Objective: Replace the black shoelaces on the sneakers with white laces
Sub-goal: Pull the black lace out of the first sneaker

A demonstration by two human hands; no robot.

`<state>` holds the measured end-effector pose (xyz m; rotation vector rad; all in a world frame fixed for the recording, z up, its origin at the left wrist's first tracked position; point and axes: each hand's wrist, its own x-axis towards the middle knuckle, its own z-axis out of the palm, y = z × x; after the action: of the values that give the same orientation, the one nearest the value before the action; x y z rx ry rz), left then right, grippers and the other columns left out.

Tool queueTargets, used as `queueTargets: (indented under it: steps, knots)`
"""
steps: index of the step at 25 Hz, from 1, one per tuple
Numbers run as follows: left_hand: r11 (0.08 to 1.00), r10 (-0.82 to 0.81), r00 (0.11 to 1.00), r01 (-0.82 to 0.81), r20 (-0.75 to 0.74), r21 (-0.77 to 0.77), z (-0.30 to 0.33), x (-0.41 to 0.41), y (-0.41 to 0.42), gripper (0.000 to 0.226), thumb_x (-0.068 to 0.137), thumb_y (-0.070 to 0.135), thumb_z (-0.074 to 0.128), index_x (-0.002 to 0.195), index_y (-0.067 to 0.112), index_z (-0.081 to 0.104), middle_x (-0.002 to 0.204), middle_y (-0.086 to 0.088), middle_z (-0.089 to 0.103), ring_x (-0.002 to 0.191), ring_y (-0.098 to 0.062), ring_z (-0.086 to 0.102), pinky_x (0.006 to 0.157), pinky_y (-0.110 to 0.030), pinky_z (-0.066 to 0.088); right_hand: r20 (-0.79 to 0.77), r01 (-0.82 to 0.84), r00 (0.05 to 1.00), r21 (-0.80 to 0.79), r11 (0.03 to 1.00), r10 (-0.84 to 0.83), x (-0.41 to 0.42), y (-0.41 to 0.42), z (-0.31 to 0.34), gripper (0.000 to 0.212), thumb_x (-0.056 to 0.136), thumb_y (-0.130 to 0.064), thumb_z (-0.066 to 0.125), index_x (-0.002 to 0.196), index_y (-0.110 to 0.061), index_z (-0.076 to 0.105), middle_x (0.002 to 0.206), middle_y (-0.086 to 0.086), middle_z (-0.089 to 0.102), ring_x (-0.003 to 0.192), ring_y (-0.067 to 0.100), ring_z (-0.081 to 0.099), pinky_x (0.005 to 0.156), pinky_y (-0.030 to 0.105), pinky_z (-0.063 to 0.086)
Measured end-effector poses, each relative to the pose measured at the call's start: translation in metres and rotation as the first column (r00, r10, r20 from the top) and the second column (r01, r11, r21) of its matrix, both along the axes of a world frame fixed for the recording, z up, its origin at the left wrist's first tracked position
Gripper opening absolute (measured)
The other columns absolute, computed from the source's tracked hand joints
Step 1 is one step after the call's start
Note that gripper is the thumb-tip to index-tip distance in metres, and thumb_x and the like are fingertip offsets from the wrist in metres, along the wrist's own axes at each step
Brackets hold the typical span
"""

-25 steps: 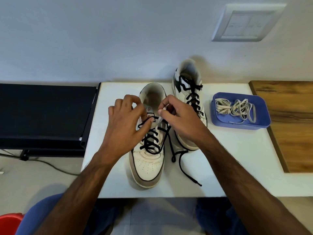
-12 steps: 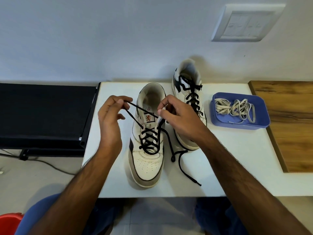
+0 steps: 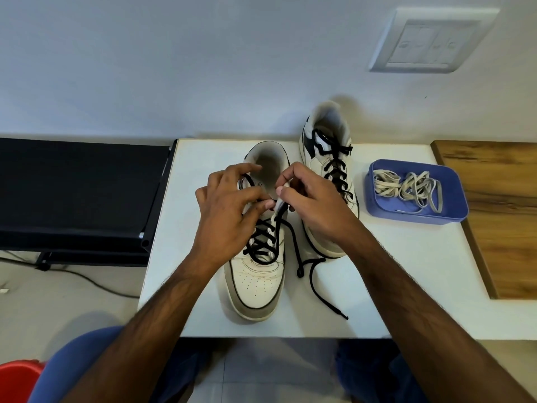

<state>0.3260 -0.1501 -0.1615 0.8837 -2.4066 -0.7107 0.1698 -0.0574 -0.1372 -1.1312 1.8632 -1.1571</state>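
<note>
White counter w/ two sneakers. Near sneaker runs lengthwise away from viewer. Left hand pinches black lace at top eyelets; right hand grips tongue, just beside. White laces in tray, well right of right hand.

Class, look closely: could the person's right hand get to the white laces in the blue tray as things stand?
Probably yes: the blue plastic tray lies open beside the right hand, bare white table between, though its fingers pinch the near sneaker's tongue.
</note>
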Motion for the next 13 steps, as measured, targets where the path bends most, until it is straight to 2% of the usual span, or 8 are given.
queueTargets:
  steps: [2,4,5,6,7,9,11,13]
  knots:
    - [0.969,0.172,0.943,-0.109,-0.284,0.223,0.007,0.002,-0.004,0.016,0.093,0.039,0.063,0.086,0.03,0.074,0.127,0.014,0.059,0.122,-0.013,0.048,0.094,-0.034,0.035,0.011,-0.004,1.0,0.014,1.0,0.004,-0.001,0.0,0.001,0.003,0.097,-0.022,0.062,0.095,-0.022,0.064,0.071,-0.011,0.056,0.063,0.004,0.049,0.064,0.026,0.042]
    - [0.854,0.421,0.722,-0.112,-0.548,0.509,0.016,0.009,-0.013,0.021,0.096,0.026,0.06,0.081,0.035,0.072,0.121,-0.004,0.064,0.121,-0.02,0.056,0.093,-0.036,0.041,0.026,-0.005,1.0,0.016,1.0,0.005,-0.001,0.0,0.001,0.002,0.097,-0.023,0.062,0.096,-0.022,0.063,0.072,-0.009,0.056,0.062,0.004,0.048,0.063,0.026,0.042]
    - [0.806,0.509,0.627,-0.105,-0.59,0.583,0.02,0.013,-0.018,0.027,0.096,0.024,0.058,0.078,0.039,0.071,0.123,-0.012,0.064,0.121,-0.023,0.057,0.092,-0.035,0.041,0.03,-0.005,1.0,0.013,1.0,0.004,-0.001,0.001,0.001,0.002,0.097,-0.022,0.062,0.096,-0.022,0.063,0.071,-0.009,0.055,0.061,0.003,0.048,0.061,0.023,0.041]
    - [0.779,0.555,0.592,-0.123,-0.585,0.615,0.023,0.015,-0.02,0.029,0.096,0.025,0.057,0.077,0.041,0.07,0.126,-0.016,0.062,0.121,-0.025,0.057,0.091,-0.035,0.042,0.035,-0.005,0.999,0.009,1.0,0.005,-0.001,0.001,0.001,0.002,0.097,-0.022,0.061,0.096,-0.021,0.063,0.07,-0.009,0.054,0.059,0.002,0.046,0.058,0.019,0.04]
    - [0.783,0.551,0.616,-0.149,-0.563,0.604,0.025,0.015,-0.02,0.026,0.096,0.025,0.057,0.081,0.043,0.069,0.128,-0.016,0.061,0.118,-0.022,0.059,0.092,-0.036,0.043,0.035,-0.006,0.999,0.007,1.0,0.005,-0.001,0.001,0.001,0.003,0.097,-0.022,0.061,0.096,-0.021,0.063,0.069,-0.009,0.053,0.058,0.002,0.045,0.056,0.017,0.038]
    - [0.883,0.402,0.773,-0.186,-0.491,0.43,0.024,0.013,-0.014,0.016,0.096,0.026,0.061,0.108,0.036,0.061,0.131,-0.011,0.055,0.114,-0.01,0.058,0.098,-0.041,0.046,0.023,-0.004,1.0,0.006,1.0,0.004,-0.001,0.001,0.0,0.003,0.097,-0.023,0.061,0.095,-0.022,0.063,0.069,-0.009,0.051,0.058,0.002,0.043,0.055,0.015,0.036]
    - [0.986,0.161,0.911,-0.135,-0.38,0.094,0.017,0.009,-0.006,0.042,0.094,0.025,0.069,0.13,0.019,0.048,0.139,-0.001,0.043,0.122,-0.012,0.052,0.1,-0.042,0.041,0.019,-0.002,1.0,0.003,1.0,0.001,-0.001,0.001,0.0,0.003,0.097,-0.022,0.061,0.095,-0.021,0.063,0.067,-0.012,0.052,0.058,0.001,0.043,0.054,0.014,0.035]
    - [0.991,0.021,0.986,-0.044,-0.167,-0.13,0.013,0.007,-0.001,0.049,0.093,0.026,0.071,0.135,0.016,0.047,0.148,0.0,0.039,0.134,-0.02,0.043,0.101,-0.038,0.031,0.021,0.001,1.0,-0.002,1.0,-0.001,-0.001,0.0,0.0,0.003,0.097,-0.022,0.061,0.095,-0.021,0.063,0.065,-0.014,0.052,0.057,0.0,0.044,0.054,0.012,0.035]
